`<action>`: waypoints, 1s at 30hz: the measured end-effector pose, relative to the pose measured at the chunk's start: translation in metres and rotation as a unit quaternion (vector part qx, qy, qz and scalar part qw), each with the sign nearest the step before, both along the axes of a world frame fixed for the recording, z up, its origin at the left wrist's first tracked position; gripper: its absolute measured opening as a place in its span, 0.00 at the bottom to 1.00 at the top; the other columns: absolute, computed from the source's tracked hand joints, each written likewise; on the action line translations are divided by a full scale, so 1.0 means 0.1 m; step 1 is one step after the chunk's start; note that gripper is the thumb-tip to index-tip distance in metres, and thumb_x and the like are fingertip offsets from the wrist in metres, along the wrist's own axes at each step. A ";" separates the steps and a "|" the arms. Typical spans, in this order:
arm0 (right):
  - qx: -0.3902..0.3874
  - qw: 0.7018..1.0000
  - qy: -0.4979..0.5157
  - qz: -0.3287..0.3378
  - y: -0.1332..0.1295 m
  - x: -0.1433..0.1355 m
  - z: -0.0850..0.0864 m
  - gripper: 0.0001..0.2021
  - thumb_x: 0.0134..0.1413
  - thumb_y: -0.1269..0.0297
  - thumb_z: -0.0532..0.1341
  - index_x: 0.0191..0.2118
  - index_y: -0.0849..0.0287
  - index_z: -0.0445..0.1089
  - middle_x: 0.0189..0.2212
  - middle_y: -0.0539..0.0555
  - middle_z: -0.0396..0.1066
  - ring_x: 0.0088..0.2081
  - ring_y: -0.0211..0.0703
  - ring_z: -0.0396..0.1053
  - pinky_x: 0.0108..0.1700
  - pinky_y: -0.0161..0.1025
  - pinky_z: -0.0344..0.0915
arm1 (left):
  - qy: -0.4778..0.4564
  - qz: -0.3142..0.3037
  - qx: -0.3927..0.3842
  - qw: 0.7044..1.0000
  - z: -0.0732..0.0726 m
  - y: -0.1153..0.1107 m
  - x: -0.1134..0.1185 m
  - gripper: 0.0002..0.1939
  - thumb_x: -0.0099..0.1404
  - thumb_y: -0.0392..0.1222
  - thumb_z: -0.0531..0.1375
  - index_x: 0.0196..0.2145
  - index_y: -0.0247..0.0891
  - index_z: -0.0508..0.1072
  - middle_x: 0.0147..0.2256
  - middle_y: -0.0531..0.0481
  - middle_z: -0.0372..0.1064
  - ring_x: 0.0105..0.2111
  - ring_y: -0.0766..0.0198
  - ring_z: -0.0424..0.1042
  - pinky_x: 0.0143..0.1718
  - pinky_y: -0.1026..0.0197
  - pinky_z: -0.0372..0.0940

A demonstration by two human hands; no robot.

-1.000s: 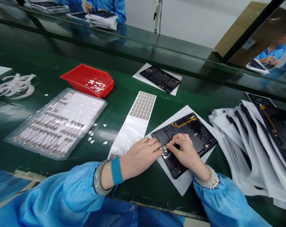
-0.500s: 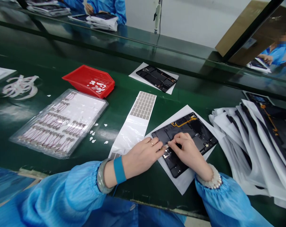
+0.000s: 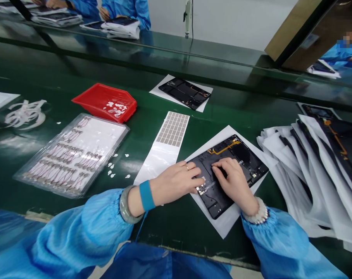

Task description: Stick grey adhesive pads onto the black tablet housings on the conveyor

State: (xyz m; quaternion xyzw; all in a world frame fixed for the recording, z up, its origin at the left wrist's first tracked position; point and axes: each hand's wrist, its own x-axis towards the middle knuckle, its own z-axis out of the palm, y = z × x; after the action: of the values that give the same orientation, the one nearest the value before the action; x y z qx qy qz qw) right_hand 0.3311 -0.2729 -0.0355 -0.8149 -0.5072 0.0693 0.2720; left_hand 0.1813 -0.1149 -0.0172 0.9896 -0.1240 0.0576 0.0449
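Note:
An opened black tablet housing with an orange flex cable lies tilted on a white sheet before me. My left hand rests over its left edge, fingers bent and apart, touching near a small board with shiny contacts. Over the middle of the housing is my right hand, its thumb and index finger brought together. Whatever may be between those fingertips is too small to make out. A thin greyish strip runs across the housing between the hands.
Left stands a clear tray of small wired parts, near a red bin and loose white stickers. A sticker sheet lies mid-table, another housing behind. Sheet-wrapped housings are stacked right. Co-workers sit beyond.
My right hand has moved up and away from my left fingertips, toward the housing's middle. My left fingers have spread slightly over the board. The camera view has shifted a little.

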 end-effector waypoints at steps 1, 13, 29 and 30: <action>-0.005 1.000 -0.005 0.001 0.00 0.00 -0.01 0.10 0.61 0.60 0.52 0.38 0.56 0.70 0.37 0.56 0.69 0.41 0.48 0.64 0.45 0.47 0.60 | 0.003 0.008 -0.004 1.000 -0.01 0.00 0.00 0.12 0.63 0.50 0.61 0.40 0.42 0.67 0.38 0.51 0.64 0.40 0.58 0.62 0.35 0.58 0.52; -0.023 1.000 -0.012 -0.002 0.01 0.00 0.00 0.09 0.61 0.61 0.52 0.36 0.56 0.69 0.36 0.55 0.69 0.39 0.47 0.63 0.44 0.45 0.58 | 0.015 0.030 -0.028 0.999 0.01 -0.03 -0.02 0.10 0.63 0.48 0.61 0.40 0.43 0.69 0.41 0.53 0.65 0.42 0.58 0.60 0.37 0.57 0.50; -0.007 0.999 -0.029 0.014 0.01 0.04 -0.04 0.10 0.61 0.61 0.53 0.35 0.56 0.69 0.35 0.55 0.70 0.38 0.47 0.64 0.42 0.45 0.59 | -0.021 0.035 -0.034 0.999 0.00 -0.06 -0.07 0.20 0.61 0.55 0.61 0.45 0.39 0.68 0.44 0.47 0.67 0.43 0.55 0.63 0.40 0.56 0.54; 0.001 0.999 -0.033 0.022 0.00 0.05 -0.06 0.10 0.61 0.60 0.52 0.35 0.57 0.69 0.34 0.55 0.70 0.38 0.47 0.65 0.42 0.45 0.60 | -0.023 0.035 -0.037 0.998 -0.01 -0.11 -0.09 0.21 0.62 0.56 0.60 0.46 0.39 0.68 0.44 0.47 0.67 0.44 0.55 0.63 0.41 0.55 0.55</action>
State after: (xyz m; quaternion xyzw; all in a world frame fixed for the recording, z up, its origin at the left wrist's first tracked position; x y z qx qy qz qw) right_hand 0.3359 -0.2728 -0.0414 -0.8053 -0.5335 0.0477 0.2540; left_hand 0.1728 -0.1259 -0.0177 0.9894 -0.0881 0.0865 0.0760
